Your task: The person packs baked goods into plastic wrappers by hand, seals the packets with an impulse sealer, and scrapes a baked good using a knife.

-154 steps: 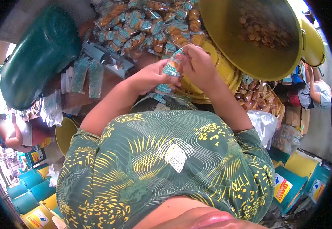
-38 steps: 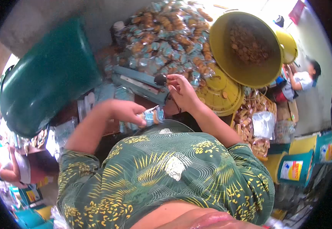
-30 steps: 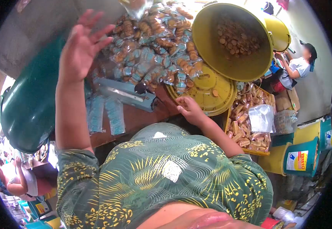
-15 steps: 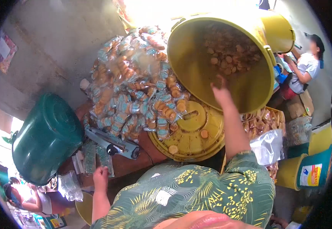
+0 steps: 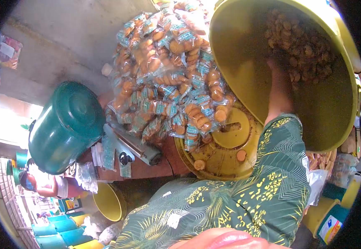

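My right hand reaches deep inside the large yellow tub, at the near edge of the loose round cookies. It is dark and blurred in there, so its fingers cannot be made out. My left hand is out of view. Left of the tub lies a big heap of clear packets of cookies with teal labels. The yellow lid lies below the tub, with a few loose cookies on it. A blue-grey sealer rests on the brown table beside flat empty wrappers.
A green bin lies tilted at the left. Below it stands a yellow bucket. Another person is at the far left. Teal and yellow buckets stand at the lower right, near a white plastic bag.
My right hand has gone from the tub's rim area deeper towards the loose cookies. My left hand has left the view. Earlier, a wrapped packet was in my hands. The view has shifted, with the tub now nearer.
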`<state>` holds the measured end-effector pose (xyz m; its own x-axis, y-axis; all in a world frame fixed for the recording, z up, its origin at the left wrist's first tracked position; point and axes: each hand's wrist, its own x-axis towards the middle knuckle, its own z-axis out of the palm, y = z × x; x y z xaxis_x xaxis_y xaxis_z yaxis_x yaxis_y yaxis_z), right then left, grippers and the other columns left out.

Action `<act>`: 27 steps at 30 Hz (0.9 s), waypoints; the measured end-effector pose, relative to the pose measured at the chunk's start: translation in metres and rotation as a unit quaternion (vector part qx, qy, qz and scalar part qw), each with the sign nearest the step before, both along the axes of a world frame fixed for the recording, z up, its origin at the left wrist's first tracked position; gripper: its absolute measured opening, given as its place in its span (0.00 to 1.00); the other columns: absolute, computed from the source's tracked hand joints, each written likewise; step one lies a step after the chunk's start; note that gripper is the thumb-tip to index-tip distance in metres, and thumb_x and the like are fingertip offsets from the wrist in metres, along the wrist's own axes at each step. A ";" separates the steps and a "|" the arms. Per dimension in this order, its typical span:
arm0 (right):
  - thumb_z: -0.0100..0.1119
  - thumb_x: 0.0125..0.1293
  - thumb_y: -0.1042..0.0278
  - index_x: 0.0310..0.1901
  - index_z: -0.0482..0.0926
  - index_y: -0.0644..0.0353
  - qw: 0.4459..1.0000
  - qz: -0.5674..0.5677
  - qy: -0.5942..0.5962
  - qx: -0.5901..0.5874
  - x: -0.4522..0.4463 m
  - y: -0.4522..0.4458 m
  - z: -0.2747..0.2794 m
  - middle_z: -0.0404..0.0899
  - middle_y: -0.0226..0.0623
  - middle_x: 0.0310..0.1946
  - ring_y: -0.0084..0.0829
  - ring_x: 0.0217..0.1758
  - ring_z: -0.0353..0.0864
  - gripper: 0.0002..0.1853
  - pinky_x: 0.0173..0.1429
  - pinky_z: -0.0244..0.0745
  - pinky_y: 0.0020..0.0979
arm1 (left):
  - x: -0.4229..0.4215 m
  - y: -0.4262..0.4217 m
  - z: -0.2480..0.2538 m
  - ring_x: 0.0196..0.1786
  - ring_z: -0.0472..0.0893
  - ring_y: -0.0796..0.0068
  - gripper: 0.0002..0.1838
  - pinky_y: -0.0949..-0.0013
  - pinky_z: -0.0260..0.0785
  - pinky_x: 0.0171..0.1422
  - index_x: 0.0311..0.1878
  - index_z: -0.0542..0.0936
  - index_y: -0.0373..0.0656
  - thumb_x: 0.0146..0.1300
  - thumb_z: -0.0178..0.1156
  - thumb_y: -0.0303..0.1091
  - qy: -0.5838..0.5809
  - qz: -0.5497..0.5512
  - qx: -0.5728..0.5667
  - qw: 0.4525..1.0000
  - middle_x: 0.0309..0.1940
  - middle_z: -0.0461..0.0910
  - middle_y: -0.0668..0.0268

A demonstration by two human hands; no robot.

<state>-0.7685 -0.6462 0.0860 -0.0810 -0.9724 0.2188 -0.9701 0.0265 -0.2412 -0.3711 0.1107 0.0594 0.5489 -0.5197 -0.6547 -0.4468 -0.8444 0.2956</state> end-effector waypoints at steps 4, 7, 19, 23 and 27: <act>0.60 0.65 0.56 0.70 0.66 0.56 0.997 0.021 0.073 -0.031 -0.039 -0.024 -0.086 0.64 0.47 0.71 0.48 0.71 0.67 0.33 0.73 0.61 0.46 | 0.008 0.004 -0.004 0.33 0.79 0.54 0.13 0.57 0.69 0.40 0.37 0.79 0.38 0.68 0.54 0.39 0.001 -0.014 -0.009 1.000 0.28 0.80 0.55; 0.60 0.64 0.56 0.67 0.69 0.54 0.999 0.021 0.025 -0.008 -0.022 0.038 -0.077 0.67 0.45 0.69 0.48 0.69 0.68 0.30 0.71 0.64 0.46 | 0.014 0.013 -0.005 0.34 0.78 0.51 0.12 0.56 0.69 0.40 0.37 0.78 0.37 0.67 0.55 0.37 0.002 -0.041 -0.026 0.999 0.28 0.79 0.53; 0.61 0.63 0.56 0.57 0.79 0.55 0.977 0.175 0.012 0.122 0.085 0.325 -0.006 0.75 0.46 0.59 0.47 0.62 0.72 0.22 0.67 0.68 0.45 | 0.164 -0.098 -0.046 0.52 0.78 0.45 0.19 0.48 0.69 0.58 0.54 0.79 0.38 0.65 0.59 0.40 -0.358 -0.054 -0.339 0.868 0.47 0.81 0.46; 0.67 0.60 0.55 0.54 0.81 0.56 0.959 0.219 -0.181 0.002 0.070 0.354 -0.020 0.78 0.47 0.54 0.49 0.59 0.75 0.22 0.66 0.69 0.43 | 0.183 -0.138 -0.039 0.49 0.80 0.44 0.18 0.48 0.71 0.55 0.46 0.83 0.39 0.64 0.60 0.45 -0.381 -0.059 -0.339 0.858 0.42 0.83 0.48; 0.66 0.63 0.55 0.55 0.80 0.57 0.954 0.186 -0.228 -0.061 0.037 0.378 -0.005 0.78 0.46 0.55 0.49 0.60 0.75 0.22 0.65 0.70 0.42 | 0.202 -0.149 -0.050 0.45 0.81 0.46 0.16 0.50 0.72 0.52 0.37 0.84 0.41 0.63 0.60 0.45 -0.329 -0.178 -0.263 0.889 0.38 0.83 0.50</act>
